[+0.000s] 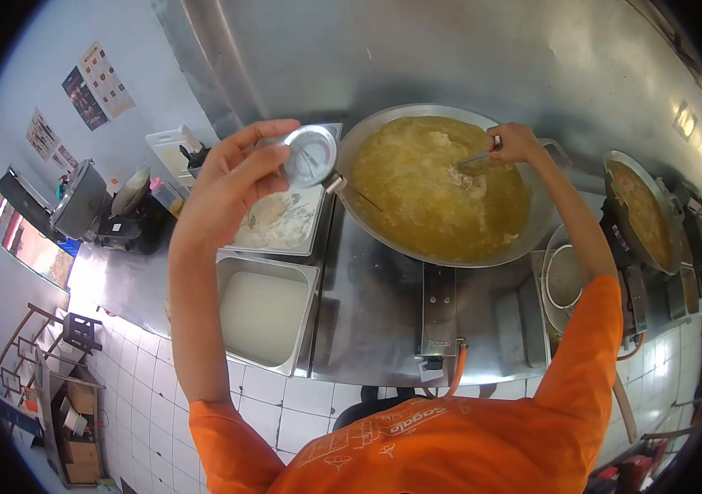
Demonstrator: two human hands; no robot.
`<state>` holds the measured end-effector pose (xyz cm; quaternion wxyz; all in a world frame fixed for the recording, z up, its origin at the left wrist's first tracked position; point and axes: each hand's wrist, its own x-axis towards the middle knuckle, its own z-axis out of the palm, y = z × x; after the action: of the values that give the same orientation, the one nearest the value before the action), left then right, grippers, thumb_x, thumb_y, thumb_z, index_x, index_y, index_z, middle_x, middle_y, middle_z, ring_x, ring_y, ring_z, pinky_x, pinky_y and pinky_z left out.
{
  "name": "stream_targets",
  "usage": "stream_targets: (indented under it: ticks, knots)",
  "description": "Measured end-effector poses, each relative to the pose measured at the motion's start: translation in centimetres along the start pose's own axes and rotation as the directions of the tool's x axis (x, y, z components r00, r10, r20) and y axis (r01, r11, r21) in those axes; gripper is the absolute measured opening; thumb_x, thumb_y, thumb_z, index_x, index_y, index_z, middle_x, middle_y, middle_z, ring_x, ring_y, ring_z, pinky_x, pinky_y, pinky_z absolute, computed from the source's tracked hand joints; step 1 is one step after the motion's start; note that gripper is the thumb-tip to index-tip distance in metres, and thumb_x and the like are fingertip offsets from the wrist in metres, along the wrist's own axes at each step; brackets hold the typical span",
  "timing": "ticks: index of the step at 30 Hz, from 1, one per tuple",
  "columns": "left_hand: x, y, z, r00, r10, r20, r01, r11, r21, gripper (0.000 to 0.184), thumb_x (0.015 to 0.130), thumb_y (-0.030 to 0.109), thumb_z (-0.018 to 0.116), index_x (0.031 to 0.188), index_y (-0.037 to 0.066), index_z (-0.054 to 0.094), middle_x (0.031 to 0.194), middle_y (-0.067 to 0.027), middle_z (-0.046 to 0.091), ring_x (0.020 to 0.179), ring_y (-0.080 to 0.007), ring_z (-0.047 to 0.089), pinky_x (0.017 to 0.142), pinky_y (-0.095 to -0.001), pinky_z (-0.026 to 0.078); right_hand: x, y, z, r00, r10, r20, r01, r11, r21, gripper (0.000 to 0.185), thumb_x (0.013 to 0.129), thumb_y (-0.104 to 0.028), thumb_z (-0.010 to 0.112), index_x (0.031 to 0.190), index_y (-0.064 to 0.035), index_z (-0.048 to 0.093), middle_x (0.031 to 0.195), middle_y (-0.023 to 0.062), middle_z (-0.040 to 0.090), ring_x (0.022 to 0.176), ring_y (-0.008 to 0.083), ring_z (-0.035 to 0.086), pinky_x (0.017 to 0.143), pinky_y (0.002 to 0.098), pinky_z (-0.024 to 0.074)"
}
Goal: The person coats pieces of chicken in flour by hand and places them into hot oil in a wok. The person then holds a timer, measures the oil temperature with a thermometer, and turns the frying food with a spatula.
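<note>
My left hand [244,169] grips a round dial thermometer [311,156] by its head, held up left of the big pan. Its thin probe slants down to the right, over the pan's near-left edge; I cannot tell if the tip touches the oil. A wide metal pan [355,210] holds bubbling yellow oil [417,189] with pale pieces of frying food [470,181] in it. Over the pan's right side, my right hand [515,142] is closed around the handle of a metal utensil [476,157], whose lower end is hidden in the oil and food.
Left of the pan stand a tray of white flour [285,218] and a steel container of whitish liquid [264,313]. A gas burner [439,313] sits below the pan. At right are a round strainer [565,276] and a second pan [643,214] of oil.
</note>
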<state>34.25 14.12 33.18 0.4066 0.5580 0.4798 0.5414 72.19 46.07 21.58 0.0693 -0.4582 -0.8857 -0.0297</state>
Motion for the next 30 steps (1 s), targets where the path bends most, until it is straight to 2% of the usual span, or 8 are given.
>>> stream_targets:
  ticks: [6, 8, 15, 18, 20, 23, 26, 30]
  knots:
    - [1.6, 0.7, -1.3, 1.0, 0.025, -0.011, -0.025, 0.999, -0.03, 0.038, 0.087, 0.022, 0.061, 0.117, -0.002, 0.056, 0.086, 0.0006, 0.058, 0.074, -0.0037, 0.052, 0.07, -0.0172, 0.049, 1.5, -4.1, 0.3, 0.993, -0.072, -0.096, 0.079, 0.994, 0.071, 0.014, 0.066, -0.027, 0.071, 0.074, -0.0174, 0.064, 0.073, -0.0044, 0.068, 0.073, 0.0189, 0.066, 0.064, 0.0338, 0.0495]
    - [1.8, 1.0, -1.4, 1.0, 0.026, -0.002, -0.026, 0.999, -0.041, 0.039, 0.087, 0.022, 0.061, 0.118, -0.003, 0.056, 0.086, 0.0009, 0.058, 0.074, -0.0032, 0.053, 0.07, -0.0167, 0.049, 1.1, -5.5, -0.1, 0.955, -0.2, -0.221, 0.21, 0.977, 0.022, 0.012, 0.067, -0.024, 0.07, 0.073, -0.0163, 0.063, 0.07, -0.0029, 0.068, 0.066, 0.0194, 0.065, 0.059, 0.0327, 0.0486]
    - [1.5, 2.7, -1.3, 1.0, 0.022, 0.017, -0.022, 0.999, 0.027, 0.038, 0.087, 0.024, 0.06, 0.115, -0.003, 0.059, 0.087, 0.0007, 0.059, 0.076, -0.0032, 0.054, 0.073, -0.0169, 0.049, -1.7, -8.6, -1.5, 0.915, -0.301, -0.27, 0.312, 0.95, -0.001, 0.009, 0.065, -0.021, 0.066, 0.071, -0.0155, 0.063, 0.066, -0.0026, 0.066, 0.063, 0.0205, 0.063, 0.058, 0.0338, 0.0482]
    - [1.5, 2.8, -1.1, 0.999, 0.001, 0.044, -0.005, 0.997, 0.083, 0.038, 0.087, 0.024, 0.06, 0.114, -0.003, 0.06, 0.088, -0.0005, 0.06, 0.078, -0.0046, 0.055, 0.075, -0.0189, 0.049, -4.0, -10.4, -2.6, 0.893, -0.377, -0.247, 0.358, 0.926, -0.121, 0.011, 0.067, -0.02, 0.066, 0.077, -0.0147, 0.063, 0.064, 0.001, 0.063, 0.061, 0.0214, 0.062, 0.057, 0.0351, 0.047]
    - [1.4, 2.8, -0.8, 0.997, -0.018, 0.069, 0.01, 0.994, 0.112, 0.038, 0.087, 0.025, 0.061, 0.114, -0.003, 0.06, 0.09, -0.0015, 0.061, 0.08, -0.0057, 0.056, 0.077, -0.0204, 0.05, -5.2, -11.5, -3.0, 0.849, -0.483, -0.216, 0.383, 0.843, -0.379, 0.015, 0.071, -0.018, 0.064, 0.085, -0.0169, 0.062, 0.065, 0.002, 0.06, 0.062, 0.0217, 0.06, 0.059, 0.0361, 0.0449]
    - [1.0, 2.7, 0.2, 0.996, 0.022, 0.089, -0.035, 0.988, 0.153, 0.04, 0.089, 0.027, 0.056, 0.114, -0.003, 0.059, 0.095, -0.0039, 0.064, 0.083, -0.0077, 0.06, 0.075, -0.0215, 0.049, -6.2, -12.2, -4.1, 0.833, -0.491, -0.255, 0.304, 0.792, -0.529, 0.018, 0.072, -0.019, 0.064, 0.09, -0.0169, 0.061, 0.066, 0.0033, 0.058, 0.063, 0.0218, 0.06, 0.061, 0.0359, 0.0446]
    - [0.6, 2.8, 0.8, 0.988, 0.01, 0.154, -0.042, 0.977, 0.208, 0.037, 0.089, 0.027, 0.057, 0.11, -0.002, 0.062, 0.094, -0.0051, 0.065, 0.085, -0.0097, 0.061, 0.078, -0.0253, 0.05, -7.2, -11.9, -7.3, 0.829, -0.454, -0.327, 0.225, 0.805, -0.549, 0.013, 0.072, -0.018, 0.064, 0.085, -0.0152, 0.061, 0.07, 0.0032, 0.06, 0.065, 0.0238, 0.061, 0.064, 0.0362, 0.0456]
    - [0.2, 2.6, 2.0, 0.973, 0.008, 0.229, -0.079, 0.95, 0.301, 0.033, 0.089, 0.027, 0.057, 0.108, 0.001, 0.064, 0.093, -0.0042, 0.066, 0.085, -0.0102, 0.061, 0.079, -0.0273, 0.051, -8.4, -10.6, -12.9, 0.903, -0.271, -0.333, 0.127, 0.91, -0.395, 0.011, 0.07, -0.016, 0.066, 0.079, -0.0125, 0.06, 0.071, 0.0045, 0.062, 0.065, 0.0258, 0.061, 0.064, 0.0363, 0.0466]
